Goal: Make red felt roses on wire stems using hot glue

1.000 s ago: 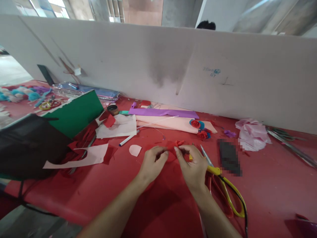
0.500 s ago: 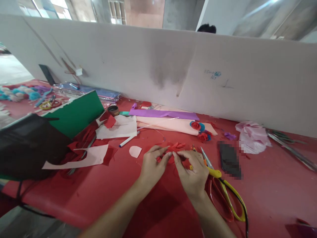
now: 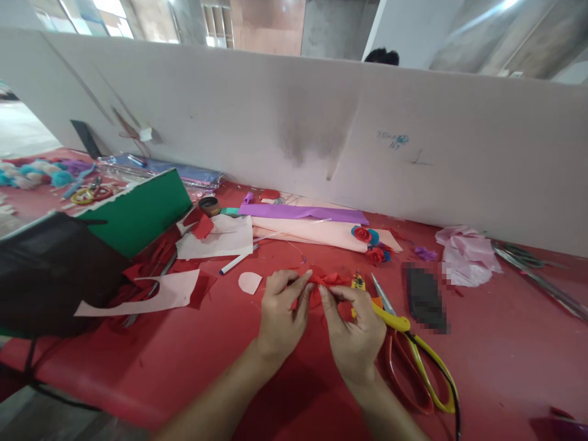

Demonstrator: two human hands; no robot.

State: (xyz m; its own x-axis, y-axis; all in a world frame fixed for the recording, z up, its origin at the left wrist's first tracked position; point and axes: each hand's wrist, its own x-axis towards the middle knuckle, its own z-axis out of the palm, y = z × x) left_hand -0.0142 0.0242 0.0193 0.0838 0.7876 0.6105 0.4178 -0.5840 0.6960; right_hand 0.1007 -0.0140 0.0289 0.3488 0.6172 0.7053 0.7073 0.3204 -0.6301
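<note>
A small piece of red material [image 3: 331, 279] is pinched between both hands above the red table. My left hand [image 3: 285, 312] grips its left side with thumb and fingertips. On the other side, my right hand [image 3: 353, 324] has thumb and fingers closed on it. Scissors with yellow and red handles [image 3: 395, 321] lie right beside my right hand, blades pointing away. A pale pink cut-out [image 3: 250, 283] is on the table left of my left hand. Beyond the hands are red and blue fabric flowers [image 3: 362, 234].
Pink sheets [image 3: 307, 233] and a purple strip [image 3: 298, 212] lie behind the hands. A black phone [image 3: 425, 297] and pink plastic [image 3: 468, 254] are at right. A dark bag [image 3: 55, 269], green board [image 3: 138, 211] and marker [image 3: 235, 264] are at left. Hair [image 3: 383, 56] shows above the partition [image 3: 229, 122].
The fingers have shifted around the red material, which now sits differently between the fingertips. My left hand is turned a little more upright. The view has moved slightly.
</note>
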